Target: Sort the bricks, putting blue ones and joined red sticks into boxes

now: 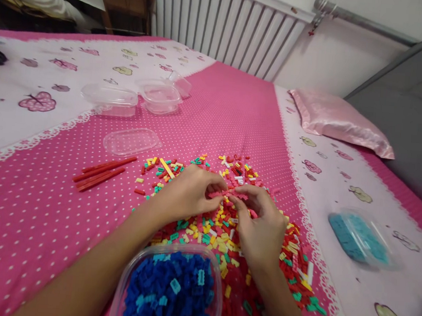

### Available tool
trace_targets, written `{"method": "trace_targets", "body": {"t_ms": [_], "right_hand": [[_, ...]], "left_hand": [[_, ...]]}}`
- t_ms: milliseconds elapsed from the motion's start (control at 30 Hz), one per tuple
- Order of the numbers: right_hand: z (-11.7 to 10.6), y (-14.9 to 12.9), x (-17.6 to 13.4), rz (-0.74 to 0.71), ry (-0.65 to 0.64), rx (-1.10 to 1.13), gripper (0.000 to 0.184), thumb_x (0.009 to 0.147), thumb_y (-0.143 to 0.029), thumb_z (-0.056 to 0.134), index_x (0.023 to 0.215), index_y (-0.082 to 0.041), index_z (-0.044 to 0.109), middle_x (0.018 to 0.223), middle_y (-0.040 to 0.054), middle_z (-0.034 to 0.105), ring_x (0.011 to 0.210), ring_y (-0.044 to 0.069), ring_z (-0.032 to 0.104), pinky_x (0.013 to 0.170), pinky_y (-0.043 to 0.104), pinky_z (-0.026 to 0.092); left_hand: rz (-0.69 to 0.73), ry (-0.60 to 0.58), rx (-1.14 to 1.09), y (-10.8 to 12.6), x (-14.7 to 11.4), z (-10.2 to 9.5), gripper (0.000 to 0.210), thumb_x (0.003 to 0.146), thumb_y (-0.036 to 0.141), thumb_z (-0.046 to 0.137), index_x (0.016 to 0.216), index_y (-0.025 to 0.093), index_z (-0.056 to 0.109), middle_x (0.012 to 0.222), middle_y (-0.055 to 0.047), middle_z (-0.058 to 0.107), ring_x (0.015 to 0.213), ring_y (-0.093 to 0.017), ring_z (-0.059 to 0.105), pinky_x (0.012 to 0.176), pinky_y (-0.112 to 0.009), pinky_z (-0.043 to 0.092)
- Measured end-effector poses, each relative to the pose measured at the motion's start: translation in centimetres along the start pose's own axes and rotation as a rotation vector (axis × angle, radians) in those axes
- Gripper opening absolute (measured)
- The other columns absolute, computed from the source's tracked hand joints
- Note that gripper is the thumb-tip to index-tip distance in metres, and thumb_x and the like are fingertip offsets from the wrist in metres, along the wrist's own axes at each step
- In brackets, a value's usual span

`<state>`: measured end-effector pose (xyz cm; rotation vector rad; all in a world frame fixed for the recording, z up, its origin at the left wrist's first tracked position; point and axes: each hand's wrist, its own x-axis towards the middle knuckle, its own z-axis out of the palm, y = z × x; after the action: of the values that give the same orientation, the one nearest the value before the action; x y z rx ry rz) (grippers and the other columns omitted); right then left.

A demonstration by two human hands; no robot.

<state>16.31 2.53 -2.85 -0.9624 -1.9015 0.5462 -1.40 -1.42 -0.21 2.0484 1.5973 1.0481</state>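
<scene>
Both hands meet over a spread pile of small plastic building bricks (222,244) in red, yellow, green, pink and white. My left hand (195,191) pinches one end of a short pink strip of joined bricks (242,196), thumb and forefinger closed on it. From the other side my right hand (260,220) pinches the same strip, its fingertips close to the left ones. The fingers hide part of the strip. Just below, nearest me, stands a clear tub (218,295) filled with dark blue bricks (171,291) and a few light blue ones.
Red sticks of joined bricks (102,173) lie at left, near a clear lid (132,141). Clear containers (160,98) stand farther back on the pink dotted bedspread (232,116). At right are a tub of teal bricks (360,238) and a pink pillow (340,120). A radiator (228,25) lines the wall.
</scene>
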Motion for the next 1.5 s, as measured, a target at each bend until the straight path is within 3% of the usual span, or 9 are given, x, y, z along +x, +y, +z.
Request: {"method": "trace_targets", "body": {"t_ms": [300, 633, 900, 1200, 1500], "right_hand": [[0.3, 0.3, 0.0, 0.035, -0.059, 0.096, 0.009, 0.088, -0.019, 0.070, 0.095, -0.025, 0.070, 0.088, -0.0008, 0.078, 0.080, 0.019, 0.076, 0.072, 0.031, 0.059], [0.6, -0.7, -0.1, 0.146, 0.127, 0.314, 0.012, 0.083, -0.024, 0.076, 0.093, -0.024, 0.070, 0.086, 0.0001, 0.075, 0.076, 0.016, 0.073, 0.070, 0.028, 0.059], [0.8, -0.6, 0.2, 0.299, 0.066, 0.524, 0.019, 0.080, -0.029, 0.077, 0.093, -0.022, 0.067, 0.085, 0.0014, 0.073, 0.077, 0.016, 0.072, 0.069, 0.028, 0.059], [0.7, -0.6, 0.4, 0.318, 0.034, 0.528, 0.020, 0.079, -0.031, 0.077, 0.093, -0.022, 0.066, 0.086, 0.0019, 0.073, 0.078, 0.017, 0.071, 0.070, 0.028, 0.058], [1.0, -0.1, 0.4, 0.263, 0.041, 0.559, 0.018, 0.078, -0.027, 0.079, 0.090, -0.023, 0.067, 0.086, 0.0004, 0.073, 0.079, 0.016, 0.071, 0.072, 0.028, 0.058]], "left_hand": [[-0.011, -0.003, -0.044, -0.3, 0.1, -0.5, 0.020, 0.079, 0.008, 0.061, 0.088, 0.014, 0.078, 0.075, -0.002, 0.077, 0.066, -0.012, 0.068, 0.064, -0.020, 0.046], [-0.223, -0.032, -0.551, 0.2, 0.3, -0.1, 0.015, 0.074, 0.012, 0.070, 0.089, 0.011, 0.074, 0.071, -0.002, 0.074, 0.062, -0.010, 0.067, 0.058, -0.017, 0.051], [-0.330, -0.039, -0.637, 0.7, 0.4, -0.3, 0.007, 0.076, 0.009, 0.069, 0.082, 0.010, 0.071, 0.062, -0.001, 0.071, 0.056, -0.009, 0.065, 0.054, -0.015, 0.049], [-0.341, -0.006, -0.658, 0.5, 0.5, -0.3, 0.006, 0.074, 0.009, 0.071, 0.079, 0.011, 0.071, 0.061, 0.001, 0.070, 0.056, -0.008, 0.064, 0.054, -0.016, 0.049], [-0.198, 0.025, -0.619, -0.5, 0.2, 0.1, 0.010, 0.076, 0.017, 0.077, 0.084, 0.012, 0.072, 0.073, -0.002, 0.074, 0.065, -0.010, 0.068, 0.061, -0.018, 0.052]]}}
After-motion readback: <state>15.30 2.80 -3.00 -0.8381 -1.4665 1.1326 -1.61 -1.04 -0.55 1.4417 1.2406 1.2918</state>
